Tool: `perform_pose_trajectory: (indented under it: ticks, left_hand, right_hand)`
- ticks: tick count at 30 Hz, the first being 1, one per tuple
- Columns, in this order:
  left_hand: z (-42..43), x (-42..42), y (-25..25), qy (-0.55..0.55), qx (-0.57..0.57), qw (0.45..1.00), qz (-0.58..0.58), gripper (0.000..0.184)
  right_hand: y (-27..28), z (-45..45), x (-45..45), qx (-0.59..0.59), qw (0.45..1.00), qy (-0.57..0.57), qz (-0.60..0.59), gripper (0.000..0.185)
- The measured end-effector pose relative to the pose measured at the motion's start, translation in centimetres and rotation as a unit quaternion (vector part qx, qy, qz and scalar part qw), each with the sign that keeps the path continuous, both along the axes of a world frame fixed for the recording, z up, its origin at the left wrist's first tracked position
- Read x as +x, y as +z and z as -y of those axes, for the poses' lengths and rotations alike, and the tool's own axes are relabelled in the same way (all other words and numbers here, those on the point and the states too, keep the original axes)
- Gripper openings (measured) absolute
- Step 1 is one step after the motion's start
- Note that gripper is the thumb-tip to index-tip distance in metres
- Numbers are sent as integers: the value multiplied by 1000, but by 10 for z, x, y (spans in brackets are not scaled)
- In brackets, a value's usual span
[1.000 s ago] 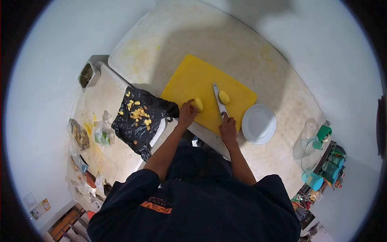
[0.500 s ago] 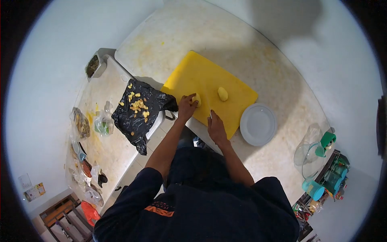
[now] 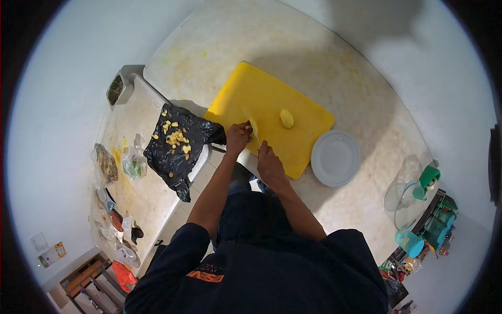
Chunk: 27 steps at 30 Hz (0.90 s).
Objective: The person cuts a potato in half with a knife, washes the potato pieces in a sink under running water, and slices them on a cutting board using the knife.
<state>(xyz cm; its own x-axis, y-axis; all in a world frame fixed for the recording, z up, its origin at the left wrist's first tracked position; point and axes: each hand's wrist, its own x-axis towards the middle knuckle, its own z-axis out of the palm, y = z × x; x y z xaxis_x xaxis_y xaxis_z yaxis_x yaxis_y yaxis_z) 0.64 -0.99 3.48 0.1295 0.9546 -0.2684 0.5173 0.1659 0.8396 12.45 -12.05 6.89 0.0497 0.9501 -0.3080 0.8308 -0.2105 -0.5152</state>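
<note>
On the yellow cutting board [image 3: 272,94], my left hand [image 3: 239,137] has its fingers closed on a peeled potato [image 3: 254,127] near the board's left front edge. My right hand [image 3: 269,163] grips a knife [image 3: 258,138] by its handle. The thin blade points away from me and lies at the potato, close to my left fingertips; whether it has cut in, I cannot tell. Another pale yellow potato piece [image 3: 286,119] rests farther right on the board, apart from both hands.
A white plate [image 3: 335,158] stands beside the board's right corner. To the left, a black plastic bag [image 3: 180,152] bears several yellowish scraps. Plastic bags [image 3: 135,162] lie on the left table. At the right are a clear bowl [image 3: 409,206] and a turquoise cup [image 3: 409,243].
My right hand has moved left and brought the knife up to the potato under my left hand. The view has shifted slightly; the other potato piece stays on the board.
</note>
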Motion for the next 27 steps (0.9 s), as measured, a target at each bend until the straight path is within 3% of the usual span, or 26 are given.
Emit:
perform_pose_trajectory:
  ticks: [5,11,14,18,27]
  left_hand:
    - [-3,-3,-1,-1,36,999,-32,25]
    - [-2,-2,0,52,-14,997,46,25]
    - [0,-3,5,29,53,998,9,25]
    - [-3,-1,6,34,17,999,8,25]
    - [-4,0,-6,122,-97,983,95,26]
  right_hand:
    - [7,-1,-4,-17,1000,-5,13,44]
    - [12,-6,-10,-20,999,14,36,43]
    - [21,-10,-11,-16,997,32,68,35]
    - [37,-28,-14,-43,998,-11,35,20]
    - [36,-31,-12,-94,995,-34,-6,23]
